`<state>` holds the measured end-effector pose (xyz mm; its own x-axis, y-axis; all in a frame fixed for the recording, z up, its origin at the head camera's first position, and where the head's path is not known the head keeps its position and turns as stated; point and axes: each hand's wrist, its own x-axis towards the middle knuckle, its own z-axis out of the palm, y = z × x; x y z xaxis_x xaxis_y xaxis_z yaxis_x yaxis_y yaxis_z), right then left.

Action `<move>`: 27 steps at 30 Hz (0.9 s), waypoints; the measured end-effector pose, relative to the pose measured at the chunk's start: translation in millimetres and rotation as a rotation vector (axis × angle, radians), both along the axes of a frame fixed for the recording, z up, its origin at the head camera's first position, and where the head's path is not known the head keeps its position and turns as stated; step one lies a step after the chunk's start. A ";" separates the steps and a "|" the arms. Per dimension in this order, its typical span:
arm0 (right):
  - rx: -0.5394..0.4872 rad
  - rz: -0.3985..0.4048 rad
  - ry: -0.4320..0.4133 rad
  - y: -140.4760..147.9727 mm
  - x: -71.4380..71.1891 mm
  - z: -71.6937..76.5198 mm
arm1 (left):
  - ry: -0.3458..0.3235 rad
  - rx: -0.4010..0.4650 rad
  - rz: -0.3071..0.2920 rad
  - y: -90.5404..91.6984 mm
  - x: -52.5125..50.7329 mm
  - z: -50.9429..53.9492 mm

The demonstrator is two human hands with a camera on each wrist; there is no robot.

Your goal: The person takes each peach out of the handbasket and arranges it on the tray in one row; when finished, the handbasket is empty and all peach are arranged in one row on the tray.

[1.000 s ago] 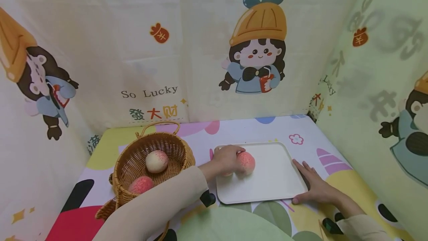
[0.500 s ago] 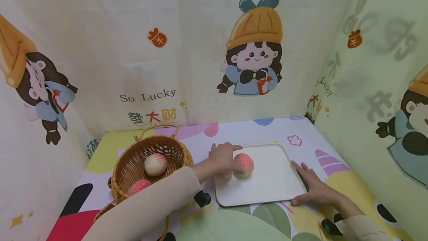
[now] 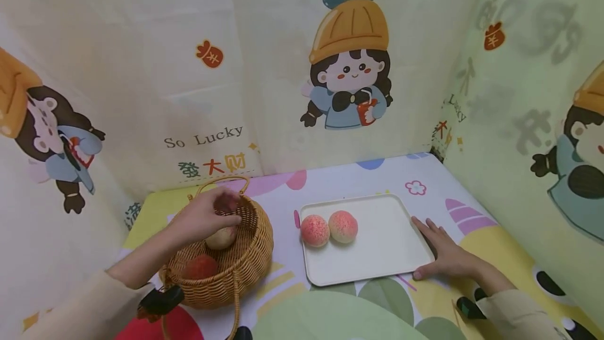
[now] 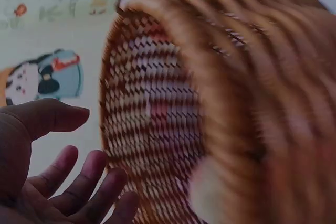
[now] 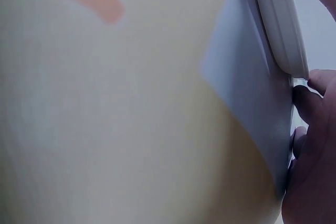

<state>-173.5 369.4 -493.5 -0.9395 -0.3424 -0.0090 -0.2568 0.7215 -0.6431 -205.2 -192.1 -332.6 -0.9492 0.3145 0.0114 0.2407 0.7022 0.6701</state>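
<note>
Over the wicker basket (image 3: 250, 261) my left hand (image 3: 203, 216) hovers, fingers apart and holding nothing. Beneath it lies a pale round peach (image 3: 220, 238), partly covered by the hand; a red-pink peach (image 3: 201, 266) sits at the basket's near side. Two pink peaches (image 3: 315, 231) (image 3: 343, 226) rest side by side at the left of the white tray (image 3: 373, 256). My right hand (image 3: 448, 258) touches the tray's right edge with thumb and fingers spread. In the left wrist view the left hand (image 4: 68, 171) is beside the basket's rim (image 4: 210, 103).
A patterned cloth (image 3: 330, 308) covers the table. Printed curtains (image 3: 273, 67) stand behind and at both sides. The basket's handle (image 3: 236, 303) hangs down at its near side, and another loop rises at the back.
My left hand has let go of the peach on the tray and moved left to above the basket. Both tray peaches are now uncovered. The right hand stays at the tray's edge.
</note>
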 end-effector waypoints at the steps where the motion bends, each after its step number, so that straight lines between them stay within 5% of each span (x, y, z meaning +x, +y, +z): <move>1: -0.001 0.000 -0.005 0.4 -0.3 0.5 | -0.013 -0.002 0.016 -10.5 3.9 -2.0; 9: -0.017 -0.005 -0.019 0.2 1.6 3.0 | -0.125 0.048 0.115 -44.0 18.5 -21.7; 16: -0.011 -0.005 -0.019 -2.8 0.7 4.3 | -0.207 0.103 0.167 -45.7 10.6 -30.1; 27: 0.010 -0.013 -0.033 -1.7 -1.1 1.2 | -0.242 0.003 0.165 -38.3 -4.0 -52.7</move>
